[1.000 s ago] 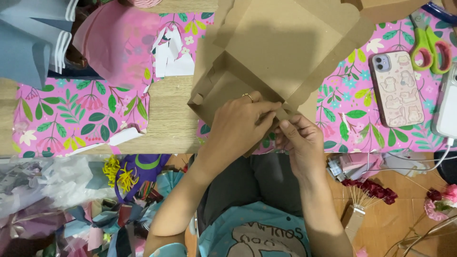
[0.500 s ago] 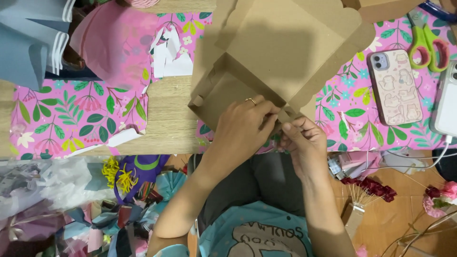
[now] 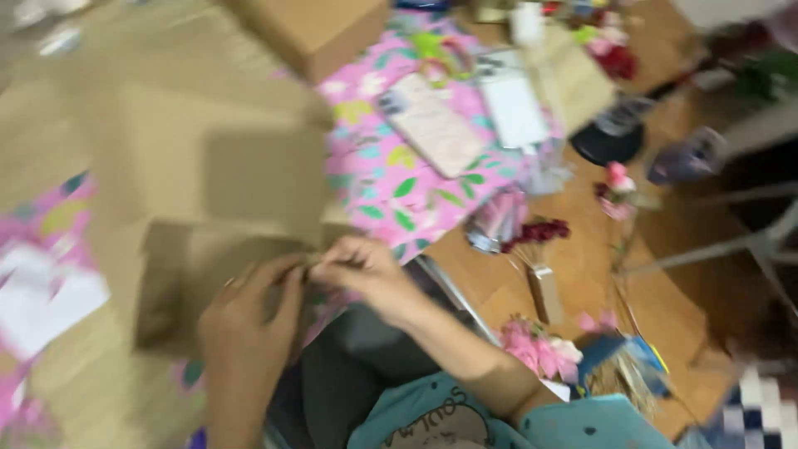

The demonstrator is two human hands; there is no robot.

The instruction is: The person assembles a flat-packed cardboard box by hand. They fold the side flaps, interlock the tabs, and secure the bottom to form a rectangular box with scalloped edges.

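A flat brown cardboard box with its flaps spread lies on the floor in front of me, blurred by camera motion. My left hand rests on its lower folded flap, fingers curled at the flap's edge. My right hand pinches the same corner from the right, touching the left fingertips. Both hands grip the cardboard where the flap meets the box.
Pink leaf-patterned wrapping paper lies under and right of the box, with a phone in a pale case on it. Another cardboard box sits behind. Artificial flowers, dark red blooms and a black round object lie on the wooden floor at right.
The view has swung sharply right and tilted, blurring everything. Both hands stay on the same cardboard corner, now at lower left of the frame; more floor at right shows.
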